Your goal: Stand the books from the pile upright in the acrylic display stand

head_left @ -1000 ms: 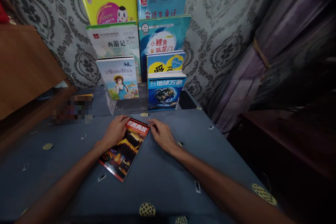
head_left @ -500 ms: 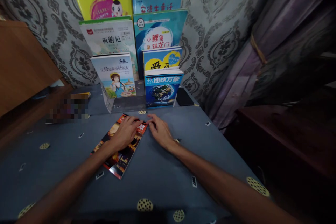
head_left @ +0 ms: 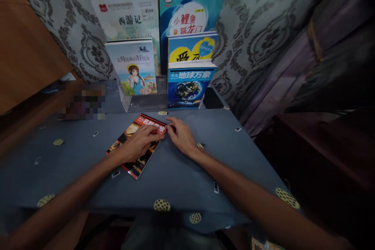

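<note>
A dark book with a red title band [head_left: 140,166] lies at a slant on the blue-grey tablecloth [head_left: 181,187]. Across its middle rests my left hand [head_left: 139,144], palm down with its fingers extended and holding nothing. My right hand [head_left: 182,136] is on the cloth just right of the book, fingers apart, its thumb and fingertips close to the book's upper right corner. Whether those fingertips touch the book cannot be told.
Behind the hands, a clear stand [head_left: 124,99] bears several upright books, among them a blue globe book [head_left: 189,90] and a girl-cover book [head_left: 136,70]. A black phone-like object [head_left: 213,99] lies right of it. A blurred item [head_left: 82,103] lies left.
The camera view has tipped downward, so the stand appears higher. My left hand has slid slightly down the cover, uncovering more of the title. My right hand has barely moved.
</note>
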The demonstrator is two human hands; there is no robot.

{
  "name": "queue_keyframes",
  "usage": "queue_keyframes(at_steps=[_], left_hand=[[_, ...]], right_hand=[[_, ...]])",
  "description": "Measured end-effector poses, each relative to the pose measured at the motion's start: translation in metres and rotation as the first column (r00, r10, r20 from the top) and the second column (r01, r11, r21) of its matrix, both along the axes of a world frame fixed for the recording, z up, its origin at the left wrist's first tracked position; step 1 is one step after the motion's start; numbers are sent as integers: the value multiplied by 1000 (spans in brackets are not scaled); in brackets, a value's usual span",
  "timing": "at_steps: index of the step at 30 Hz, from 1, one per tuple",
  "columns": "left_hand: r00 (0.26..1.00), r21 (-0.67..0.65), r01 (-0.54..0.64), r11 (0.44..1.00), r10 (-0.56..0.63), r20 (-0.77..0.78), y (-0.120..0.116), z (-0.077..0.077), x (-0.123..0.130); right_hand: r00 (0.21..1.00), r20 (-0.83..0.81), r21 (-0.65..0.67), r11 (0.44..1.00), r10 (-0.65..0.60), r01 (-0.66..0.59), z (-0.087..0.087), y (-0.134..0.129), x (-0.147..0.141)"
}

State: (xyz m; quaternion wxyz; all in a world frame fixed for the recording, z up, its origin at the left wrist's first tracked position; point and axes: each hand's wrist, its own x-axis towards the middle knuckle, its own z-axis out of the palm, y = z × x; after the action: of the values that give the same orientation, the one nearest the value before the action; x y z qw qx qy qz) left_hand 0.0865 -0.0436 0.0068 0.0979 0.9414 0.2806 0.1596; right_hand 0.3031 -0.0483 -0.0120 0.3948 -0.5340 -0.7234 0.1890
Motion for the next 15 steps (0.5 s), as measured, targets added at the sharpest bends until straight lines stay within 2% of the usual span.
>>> queue_keyframes(at_steps=[3, 7, 9, 11, 15], left_hand=[[1000, -39, -12, 999, 13, 23, -4, 4, -15], [987, -45, -156, 987, 158, 31, -1, 4, -38], [969, -42, -245, 969, 246, 30, 1, 3, -49], [952, -51, -302, 952, 304, 45, 4, 3, -58], [922, -119, -356, 927, 369, 118, 9, 5, -68]], right_hand=[[994, 72, 31, 996, 80, -83, 5, -11, -9], [956, 88, 89, 953, 281, -289, 11, -37, -25], [898, 116, 121, 892, 424, -437, 14, -52, -34], [810, 195, 130, 804, 553, -581, 18, -64, -44], [623, 376, 91, 642, 685, -761, 22, -75, -71]])
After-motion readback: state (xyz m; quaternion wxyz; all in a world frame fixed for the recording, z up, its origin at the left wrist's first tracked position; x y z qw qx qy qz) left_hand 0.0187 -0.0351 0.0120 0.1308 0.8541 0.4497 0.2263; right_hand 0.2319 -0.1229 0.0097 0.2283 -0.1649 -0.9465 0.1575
